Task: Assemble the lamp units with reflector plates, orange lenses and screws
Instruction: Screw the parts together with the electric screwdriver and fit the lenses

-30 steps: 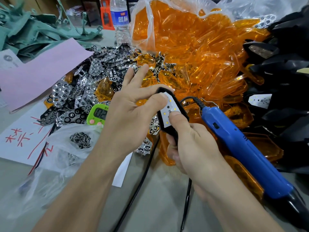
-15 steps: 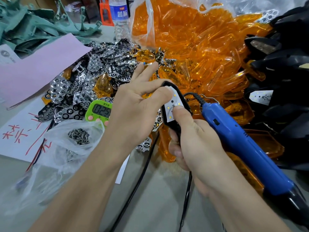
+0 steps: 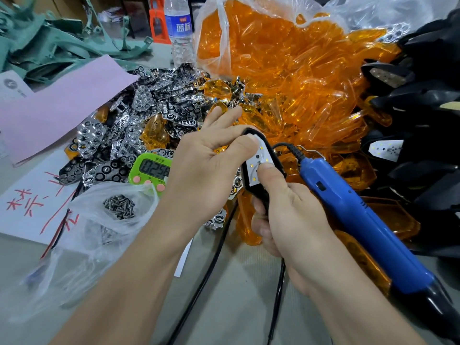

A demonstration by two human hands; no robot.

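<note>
Holding one lamp unit (image 3: 254, 168) in both hands, above the table (image 3: 236, 307), between the green timer (image 3: 151, 168) and the blue electric screwdriver (image 3: 361, 220).

Count: 1 unit in hand, 1 screwdriver, 1 timer, 1 water bottle (image 3: 180, 28), and 2 black cables (image 3: 202, 276) running toward me between my forearms. Orange lenses (image 3: 298, 95), reflector plates (image 3: 149, 113) and screws (image 3: 119, 206) are too many to count. Black housings (image 3: 428, 108) are piled at right, number unclear; at least two show a pale board.

Containers: the large clear bag (image 3: 216, 46) on the far side holds the lenses. Its mouth is open and lenses spill onto the table toward me. The small clear bag (image 3: 99, 232) at left holds the screws in one heap. The plates lie loose, in no container, between the pink sheet (image 3: 57, 105) and the lens heap, with a few lenses mixed in.

Unit: the long axis runs nearly straight away from me, wide end far, narrow stem near. The white LED board faces up at me.

Left hand (image 3: 206, 165): my thumb and forefinger pinch the far end of the unit, and the other fingers stretch out over the heap. Right hand (image 3: 293, 215): my fingers wrap round the stem and the thumb presses on the board. The screwdriver lies just beside my right hand, cord end far, black end near.
</note>
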